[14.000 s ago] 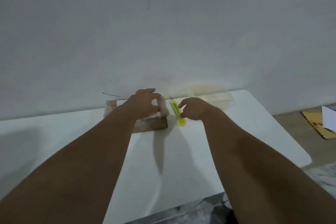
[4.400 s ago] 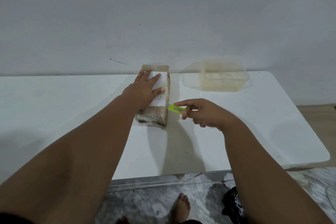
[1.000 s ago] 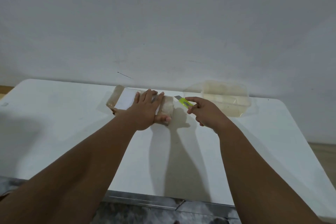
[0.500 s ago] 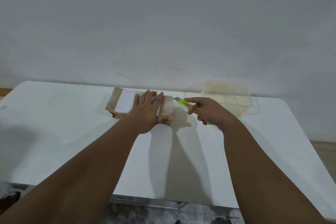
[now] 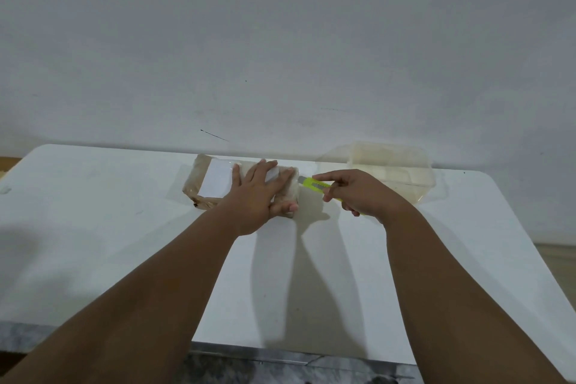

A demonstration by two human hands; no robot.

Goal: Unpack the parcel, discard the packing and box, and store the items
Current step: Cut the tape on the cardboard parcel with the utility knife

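A brown taped parcel with a white label lies lengthwise across the back of the white table. My left hand lies flat on its right half, fingers spread, thumb against the near side. My right hand grips a yellow-green utility knife. The knife's blade tip touches the parcel's right end.
A clear plastic container stands at the back right of the table, just behind my right hand. A plain white wall rises right behind the table. Marbled floor shows below the table's near edge.
The knife tip has moved left onto the parcel's right end. The parcel was turned from end-on to lying crosswise earlier. My left hand stays pressed on top.
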